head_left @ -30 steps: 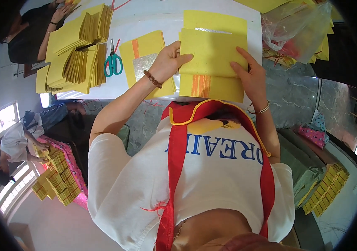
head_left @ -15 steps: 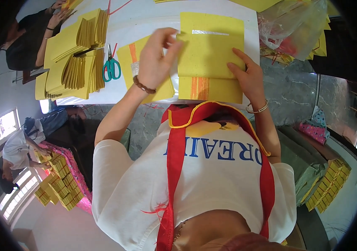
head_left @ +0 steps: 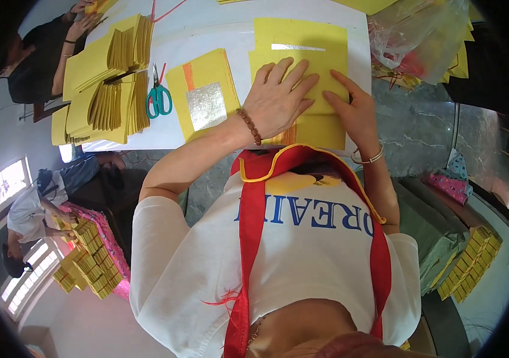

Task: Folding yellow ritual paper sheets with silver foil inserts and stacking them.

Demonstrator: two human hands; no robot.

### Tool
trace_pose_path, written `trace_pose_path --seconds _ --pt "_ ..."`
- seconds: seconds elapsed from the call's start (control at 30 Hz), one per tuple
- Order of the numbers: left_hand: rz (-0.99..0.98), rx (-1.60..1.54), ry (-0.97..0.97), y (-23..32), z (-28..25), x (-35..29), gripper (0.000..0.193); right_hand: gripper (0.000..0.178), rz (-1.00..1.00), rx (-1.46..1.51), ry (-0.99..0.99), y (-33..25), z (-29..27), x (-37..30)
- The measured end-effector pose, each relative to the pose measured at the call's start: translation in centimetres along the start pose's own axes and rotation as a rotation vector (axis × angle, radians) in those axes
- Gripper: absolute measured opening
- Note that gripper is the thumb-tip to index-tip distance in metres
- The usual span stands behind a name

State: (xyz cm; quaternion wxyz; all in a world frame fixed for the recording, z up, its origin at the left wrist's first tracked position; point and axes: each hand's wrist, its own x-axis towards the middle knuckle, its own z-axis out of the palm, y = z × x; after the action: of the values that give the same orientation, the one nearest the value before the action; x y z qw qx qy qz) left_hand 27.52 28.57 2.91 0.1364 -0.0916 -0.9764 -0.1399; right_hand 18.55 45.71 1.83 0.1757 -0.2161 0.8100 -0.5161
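In front of me on the white table lies a yellow paper sheet [head_left: 326, 65], folded over other yellow paper that shows orange stripes near the front edge and a silver strip farther back. My left hand [head_left: 278, 98] rests on the folded sheet, palm down with the fingers stretched out. At the sheet's right edge is my right hand [head_left: 353, 107], its thumb on top and the index finger apart from it; the other fingers are partly hidden. To the left, beside my left forearm, is a yellow paper [head_left: 213, 71] with a silver square and orange stripes.
Scissors [head_left: 159, 98] with teal handles lie left of the papers. Stacks of folded yellow paper [head_left: 96, 89] fill the table's left side. A clear plastic bag [head_left: 418, 42] sits at the right. Co-workers [head_left: 36, 65] are at the left, one near yellow bundles [head_left: 96, 250].
My left hand has come down and right from above the left paper onto the folded yellow sheet, uncovering the silver square. My right hand has stayed nearly still.
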Motion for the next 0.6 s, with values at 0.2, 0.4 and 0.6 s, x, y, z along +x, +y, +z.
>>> trace_pose_path --seconds 0.2,0.4,0.6 --pt "-0.023 -0.038 -0.038 -0.4 0.6 -0.2 0.045 0.042 -0.179 -0.405 0.041 -1.4 -0.9 -1.8" --pt "-0.025 -0.012 -0.041 -0.2 0.5 -0.5 0.047 0.050 -0.466 -0.742 -0.157 0.5 0.3 -4.5" --pt "0.022 -0.103 -0.034 -0.5 -0.3 -0.7 0.051 0.052 -0.409 -0.647 -0.214 0.9 -0.2 -4.6"
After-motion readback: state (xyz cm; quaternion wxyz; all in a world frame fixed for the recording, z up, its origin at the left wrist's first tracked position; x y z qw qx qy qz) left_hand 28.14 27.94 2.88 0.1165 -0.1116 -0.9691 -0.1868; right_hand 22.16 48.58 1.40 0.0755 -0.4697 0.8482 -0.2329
